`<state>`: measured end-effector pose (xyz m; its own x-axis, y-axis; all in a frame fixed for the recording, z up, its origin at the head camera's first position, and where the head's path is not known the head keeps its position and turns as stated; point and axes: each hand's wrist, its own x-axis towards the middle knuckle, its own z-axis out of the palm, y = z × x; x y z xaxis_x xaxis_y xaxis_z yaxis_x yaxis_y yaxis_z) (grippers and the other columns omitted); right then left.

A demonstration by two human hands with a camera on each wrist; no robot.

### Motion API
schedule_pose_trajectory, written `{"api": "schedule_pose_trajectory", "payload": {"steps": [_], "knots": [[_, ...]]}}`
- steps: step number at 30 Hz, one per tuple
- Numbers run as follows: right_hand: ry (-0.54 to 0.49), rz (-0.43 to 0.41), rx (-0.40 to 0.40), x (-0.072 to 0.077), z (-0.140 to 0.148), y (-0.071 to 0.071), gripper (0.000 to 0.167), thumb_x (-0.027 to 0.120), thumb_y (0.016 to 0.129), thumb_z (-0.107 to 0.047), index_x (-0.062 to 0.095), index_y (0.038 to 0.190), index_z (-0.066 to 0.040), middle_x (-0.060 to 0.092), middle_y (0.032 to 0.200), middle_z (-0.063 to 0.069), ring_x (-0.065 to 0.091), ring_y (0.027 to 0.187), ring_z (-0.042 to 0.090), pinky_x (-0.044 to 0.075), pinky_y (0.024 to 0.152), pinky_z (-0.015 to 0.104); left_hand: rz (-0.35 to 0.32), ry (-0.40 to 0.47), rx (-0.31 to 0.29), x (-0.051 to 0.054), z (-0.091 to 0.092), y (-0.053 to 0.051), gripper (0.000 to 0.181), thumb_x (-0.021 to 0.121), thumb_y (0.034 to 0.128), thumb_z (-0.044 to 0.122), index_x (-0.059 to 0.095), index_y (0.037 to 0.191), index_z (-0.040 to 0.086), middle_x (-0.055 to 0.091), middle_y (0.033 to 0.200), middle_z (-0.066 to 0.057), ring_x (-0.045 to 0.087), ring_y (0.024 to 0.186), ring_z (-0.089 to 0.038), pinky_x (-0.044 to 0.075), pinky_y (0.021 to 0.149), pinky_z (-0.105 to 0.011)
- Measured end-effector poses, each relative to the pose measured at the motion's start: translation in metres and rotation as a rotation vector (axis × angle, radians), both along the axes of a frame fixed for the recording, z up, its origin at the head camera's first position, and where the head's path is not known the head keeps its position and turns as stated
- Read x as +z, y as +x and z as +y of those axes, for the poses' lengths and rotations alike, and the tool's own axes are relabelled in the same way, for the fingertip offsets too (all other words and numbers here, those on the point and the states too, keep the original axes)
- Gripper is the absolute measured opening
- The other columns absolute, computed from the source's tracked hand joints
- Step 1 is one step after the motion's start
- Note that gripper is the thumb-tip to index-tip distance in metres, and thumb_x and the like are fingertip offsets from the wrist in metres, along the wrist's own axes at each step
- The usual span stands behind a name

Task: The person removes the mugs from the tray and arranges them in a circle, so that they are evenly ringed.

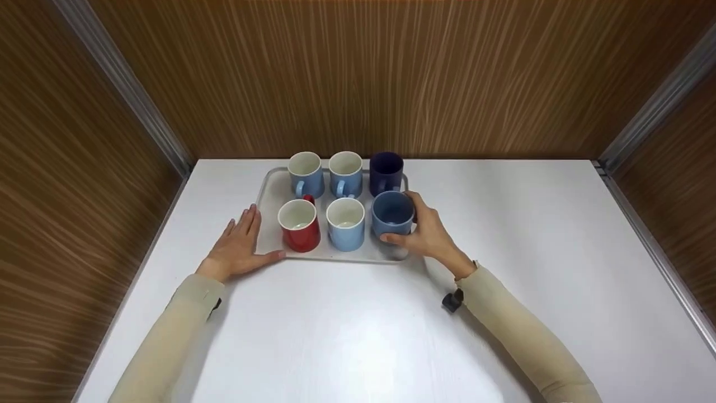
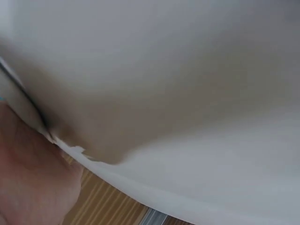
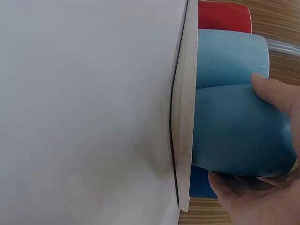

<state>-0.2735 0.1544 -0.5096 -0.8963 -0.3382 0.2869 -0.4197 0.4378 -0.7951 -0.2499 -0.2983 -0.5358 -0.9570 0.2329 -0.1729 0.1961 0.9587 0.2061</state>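
Observation:
A light tray (image 1: 270, 224) holds several mugs in two rows. My right hand (image 1: 428, 229) grips the grey-blue mug (image 1: 392, 215) at the tray's front right corner, thumb on its near side. In the right wrist view that hand (image 3: 276, 187) curls round the same mug (image 3: 239, 131). My left hand (image 1: 238, 246) lies with straight fingers along the tray's left edge, thumb at the front left corner. A red mug (image 1: 302, 235) and a light blue mug (image 1: 347, 232) complete the front row. Only part of the left hand (image 2: 35, 178) shows in the left wrist view.
Behind stand two blue mugs with white insides (image 1: 313, 182) (image 1: 347, 182) and a dark navy mug (image 1: 386, 173). The white table (image 1: 347, 324) reaches to a wood-patterned back wall (image 1: 347, 73), with similar panels at both sides.

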Motion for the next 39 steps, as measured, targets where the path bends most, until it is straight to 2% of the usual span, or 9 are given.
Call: {"api": "schedule_pose_trajectory", "payload": {"steps": [5,12,21,25,31,39], "knots": [[-0.024,-0.011,-0.039,0.003,0.001,0.001,0.101,0.103,0.07,-0.027,0.048,0.152,-0.006,0.068,0.141,0.015,0.067,0.129,0.033,0.056,0.11,0.054,0.033,-0.011,-0.013,-0.001,0.004,-0.003,0.13,0.042,0.0886,0.094,0.004,0.171,0.001,-0.002,0.18,-0.018,0.001,0.167,-0.039,0.002,0.135,-0.059],[-0.063,-0.003,-0.036,0.004,-0.002,0.006,0.099,0.105,0.065,-0.026,0.054,0.147,-0.006,0.07,0.138,0.014,0.069,0.126,0.033,0.057,0.108,0.054,0.036,-0.001,-0.011,-0.005,-0.001,0.004,0.131,0.043,0.0886,0.093,0.004,0.17,0.0,-0.002,0.18,-0.019,0.002,0.167,-0.04,0.002,0.135,-0.059],[-0.076,-0.006,-0.067,0.019,0.003,0.013,0.097,0.104,0.067,-0.029,0.053,0.147,-0.009,0.069,0.139,0.01,0.068,0.126,0.03,0.057,0.108,0.052,0.043,0.003,-0.014,-0.008,-0.002,0.001,0.131,0.042,0.0884,0.094,0.003,0.17,-0.001,-0.004,0.18,-0.02,0.0,0.167,-0.04,0.001,0.135,-0.059],[-0.073,0.036,-0.077,0.022,0.009,0.012,0.096,0.104,0.066,-0.028,0.054,0.145,-0.007,0.071,0.137,0.01,0.07,0.123,0.029,0.059,0.105,0.052,0.039,-0.001,-0.012,-0.008,-0.001,0.0,0.131,0.042,0.0883,0.094,0.003,0.17,0.0,-0.004,0.18,-0.019,0.0,0.167,-0.04,0.001,0.135,-0.058],[-0.085,0.084,-0.101,0.029,0.021,0.01,0.093,0.104,0.065,-0.025,0.057,0.143,-0.005,0.073,0.131,0.013,0.072,0.116,0.031,0.061,0.096,0.054,0.08,0.015,-0.03,-0.007,-0.001,0.002,0.13,0.048,0.0899,0.09,0.008,0.169,-0.005,0.002,0.179,-0.022,0.005,0.167,-0.042,0.005,0.135,-0.058],[-0.092,0.08,-0.141,0.035,0.045,0.006,0.093,0.104,0.065,-0.019,0.056,0.143,-0.003,0.07,0.135,0.017,0.068,0.122,0.035,0.058,0.102,0.057,0.076,0.018,-0.027,-0.004,-0.001,0.003,0.129,0.047,0.0902,0.09,0.007,0.169,-0.004,0.001,0.179,-0.022,0.005,0.167,-0.042,0.005,0.135,-0.059]]}}
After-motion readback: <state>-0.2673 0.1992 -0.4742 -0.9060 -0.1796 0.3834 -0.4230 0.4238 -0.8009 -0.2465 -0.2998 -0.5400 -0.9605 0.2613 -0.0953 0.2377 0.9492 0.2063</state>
